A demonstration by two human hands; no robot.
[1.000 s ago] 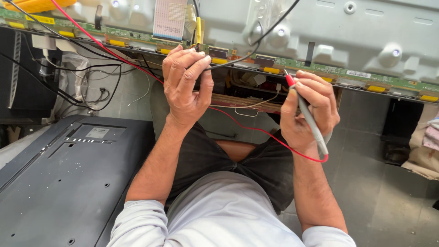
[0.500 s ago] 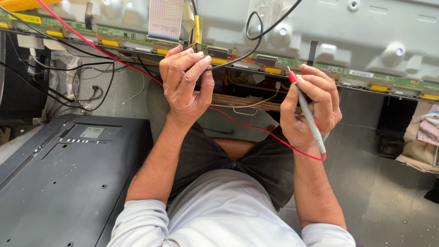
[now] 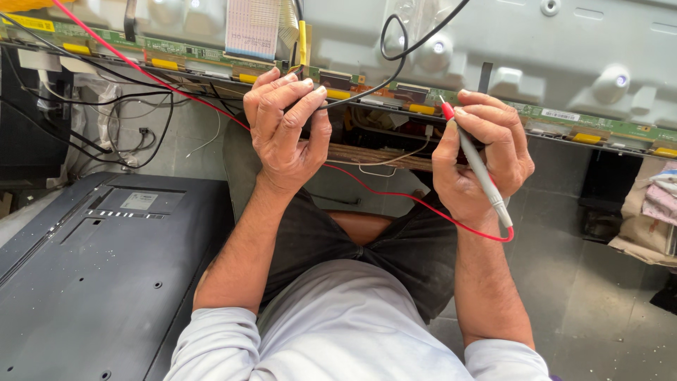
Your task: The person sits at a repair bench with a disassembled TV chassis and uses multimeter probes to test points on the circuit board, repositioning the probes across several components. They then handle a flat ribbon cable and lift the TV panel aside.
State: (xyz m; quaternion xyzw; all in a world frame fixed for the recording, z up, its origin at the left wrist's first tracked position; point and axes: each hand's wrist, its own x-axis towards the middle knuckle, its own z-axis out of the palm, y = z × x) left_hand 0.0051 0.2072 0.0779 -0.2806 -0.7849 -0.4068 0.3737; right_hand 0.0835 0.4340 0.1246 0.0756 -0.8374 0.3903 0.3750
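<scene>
While the right hand [image 3: 486,162] pinches a slim grey probe [image 3: 479,169], its red tip on the narrow green board [image 3: 536,113], the left hand [image 3: 285,134] grips a thin black wire [image 3: 367,88] there. A glossy red lead [image 3: 416,201] loops below.

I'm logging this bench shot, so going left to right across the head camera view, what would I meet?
Black TV back cover → left hand on the black lead → right hand holding the grey probe with red tip → pile of cloth at the right edge.
</scene>
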